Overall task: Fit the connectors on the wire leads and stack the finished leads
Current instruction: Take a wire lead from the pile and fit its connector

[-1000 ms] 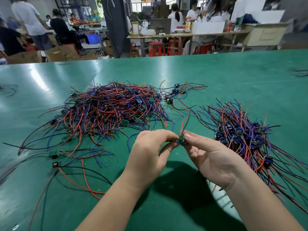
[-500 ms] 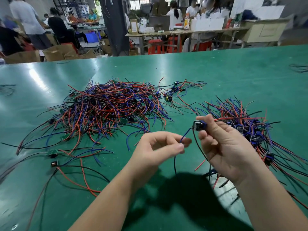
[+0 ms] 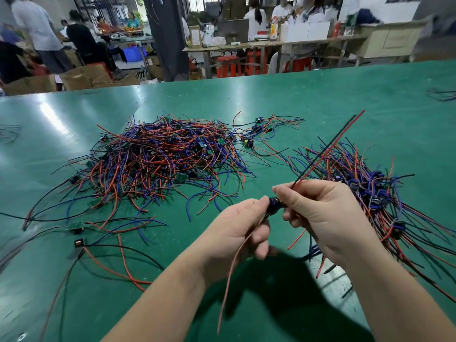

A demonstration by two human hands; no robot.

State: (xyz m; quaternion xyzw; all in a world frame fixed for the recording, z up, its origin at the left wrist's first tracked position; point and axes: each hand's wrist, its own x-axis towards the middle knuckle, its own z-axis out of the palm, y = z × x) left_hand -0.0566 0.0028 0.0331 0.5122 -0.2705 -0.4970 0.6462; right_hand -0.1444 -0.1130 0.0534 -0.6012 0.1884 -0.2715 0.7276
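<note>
Hands meet low over the green table [image 3: 320,99], and between them sits the connector [image 3: 274,204], a small dark blue piece held clear of the surface. The left hand [image 3: 234,233] pinches it from the left with thumb and forefinger, and a red wire [image 3: 228,282] runs out of its curled fingers and trails down toward the camera. The right hand [image 3: 325,218] grips it from the other side, fist closed round a red lead [image 3: 332,145] and a black lead [image 3: 318,162] that shoot up and away, crossing in front of the right pile [image 3: 370,186]. That pile, red, blue and black leads with dark blue connectors bunched in its middle, lies just beside the right wrist and is partly hidden by the arm. Left of centre sprawls the big pile [image 3: 160,156], a loose tangle with small green boards showing through. Nearer on the left two loose leads lie apart from it, one with a green board [image 3: 78,225], one with a black part [image 3: 79,243]. Stray wires [image 3: 441,95] lie at the far right edge. Beyond the table: a dark pillar [image 3: 167,38], red stools [image 3: 228,66], cardboard boxes [image 3: 84,76], a bench [image 3: 271,44] with people standing at it. Labels back there are too blurred to read.
</note>
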